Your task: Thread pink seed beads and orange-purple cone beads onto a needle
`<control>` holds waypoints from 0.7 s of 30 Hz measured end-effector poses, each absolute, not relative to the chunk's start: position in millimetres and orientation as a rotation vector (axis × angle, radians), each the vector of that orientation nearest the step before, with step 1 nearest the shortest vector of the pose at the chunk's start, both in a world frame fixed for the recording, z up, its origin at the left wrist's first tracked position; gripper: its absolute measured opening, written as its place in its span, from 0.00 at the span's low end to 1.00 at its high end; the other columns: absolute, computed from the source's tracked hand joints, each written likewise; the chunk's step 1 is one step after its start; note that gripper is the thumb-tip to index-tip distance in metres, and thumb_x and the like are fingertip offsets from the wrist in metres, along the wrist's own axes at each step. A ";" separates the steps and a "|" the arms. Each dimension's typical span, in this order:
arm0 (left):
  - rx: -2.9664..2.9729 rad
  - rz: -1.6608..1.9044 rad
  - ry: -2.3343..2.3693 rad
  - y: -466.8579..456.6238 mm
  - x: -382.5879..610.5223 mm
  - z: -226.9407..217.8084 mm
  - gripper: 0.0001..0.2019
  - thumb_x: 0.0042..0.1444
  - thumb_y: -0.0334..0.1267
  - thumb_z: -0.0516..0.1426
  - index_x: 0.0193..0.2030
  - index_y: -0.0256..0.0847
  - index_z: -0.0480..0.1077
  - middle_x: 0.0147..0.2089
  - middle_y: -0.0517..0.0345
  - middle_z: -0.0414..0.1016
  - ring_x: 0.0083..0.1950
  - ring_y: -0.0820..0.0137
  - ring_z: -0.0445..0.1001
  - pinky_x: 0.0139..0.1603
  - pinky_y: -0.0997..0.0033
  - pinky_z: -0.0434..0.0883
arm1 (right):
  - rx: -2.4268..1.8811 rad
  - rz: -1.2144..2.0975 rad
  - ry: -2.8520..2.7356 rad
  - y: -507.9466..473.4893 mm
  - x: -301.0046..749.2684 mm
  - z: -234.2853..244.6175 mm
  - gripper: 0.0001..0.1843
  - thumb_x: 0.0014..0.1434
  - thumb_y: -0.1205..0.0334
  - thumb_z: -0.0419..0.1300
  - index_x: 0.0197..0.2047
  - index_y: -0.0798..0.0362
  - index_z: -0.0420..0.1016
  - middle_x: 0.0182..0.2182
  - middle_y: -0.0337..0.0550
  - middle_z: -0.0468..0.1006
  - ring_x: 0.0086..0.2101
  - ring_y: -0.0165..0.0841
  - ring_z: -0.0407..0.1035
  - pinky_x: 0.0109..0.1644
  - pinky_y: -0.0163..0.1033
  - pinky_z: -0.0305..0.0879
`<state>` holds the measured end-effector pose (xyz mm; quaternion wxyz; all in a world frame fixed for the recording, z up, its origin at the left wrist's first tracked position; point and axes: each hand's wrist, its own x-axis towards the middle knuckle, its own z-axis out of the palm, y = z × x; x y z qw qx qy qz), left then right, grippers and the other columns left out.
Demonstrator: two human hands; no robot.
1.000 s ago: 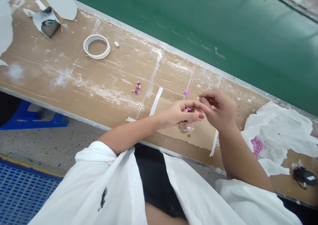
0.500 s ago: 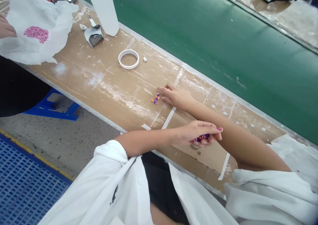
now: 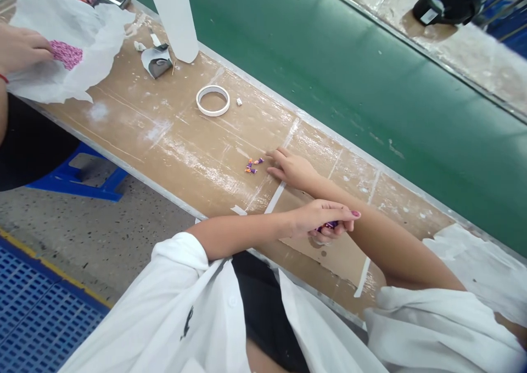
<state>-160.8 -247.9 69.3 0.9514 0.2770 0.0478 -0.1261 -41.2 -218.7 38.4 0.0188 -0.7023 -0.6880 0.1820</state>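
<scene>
My left hand (image 3: 323,218) is curled closed around a cluster of small purple and orange pieces (image 3: 328,226), which show between its fingers. My right hand (image 3: 293,168) rests low over the table, thumb and fingers apart, with nothing visible in it. Just beyond its fingertips, several small purple and orange pieces (image 3: 252,167) lie in a loose group; they are too small to name by kind. Beneath my left hand is a flat sheet of brown cardboard (image 3: 304,252) edged with white tape.
A roll of white tape (image 3: 213,100) lies on the brown-covered table (image 3: 164,159). Another person's hand (image 3: 24,46) touches pink bits (image 3: 68,55) on a white sheet (image 3: 99,49). A green panel (image 3: 329,76) runs along the back. White sheeting (image 3: 473,268) lies at right.
The loose pieces by my right hand are shifted and spread apart, and my right hand has drawn slightly back from them. The other person's hand has moved in to the pink bits.
</scene>
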 end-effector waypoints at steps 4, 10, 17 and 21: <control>0.609 -0.306 0.041 -242.9 -161.0 68.3 0.25 0.43 0.54 0.73 0.26 0.36 0.68 0.18 0.68 0.61 0.17 0.84 0.49 0.17 0.81 0.45 | -2.093 0.605 -2.023 -206.2 -51.4 24.0 0.17 0.71 0.54 0.51 0.57 0.49 0.71 0.53 0.51 0.73 0.35 0.34 0.68 0.33 0.38 0.56; 0.701 -0.224 0.072 -233.7 -155.3 67.5 0.28 0.43 0.58 0.71 0.23 0.37 0.65 0.18 0.69 0.59 0.17 0.85 0.49 0.17 0.80 0.43 | -2.069 0.577 -1.742 -215.0 -34.7 22.9 0.10 0.68 0.53 0.57 0.39 0.51 0.71 0.38 0.46 0.76 0.29 0.32 0.65 0.33 0.38 0.55; 0.718 0.260 0.523 -241.5 -140.8 51.6 0.22 0.59 0.58 0.61 0.32 0.40 0.63 0.21 0.71 0.59 0.18 0.83 0.52 0.20 0.79 0.47 | -1.857 0.686 -1.095 -324.9 -1.3 62.7 0.24 0.65 0.33 0.56 0.38 0.48 0.65 0.22 0.33 0.66 0.20 0.27 0.56 0.23 0.35 0.54; 0.860 0.132 0.384 -248.8 -142.2 42.9 0.29 0.46 0.60 0.69 0.42 0.37 0.71 0.22 0.72 0.62 0.21 0.81 0.55 0.23 0.76 0.53 | -1.638 0.938 -0.670 -379.9 -24.5 67.8 0.24 0.56 0.39 0.70 0.35 0.49 0.69 0.18 0.28 0.60 0.17 0.23 0.49 0.21 0.32 0.45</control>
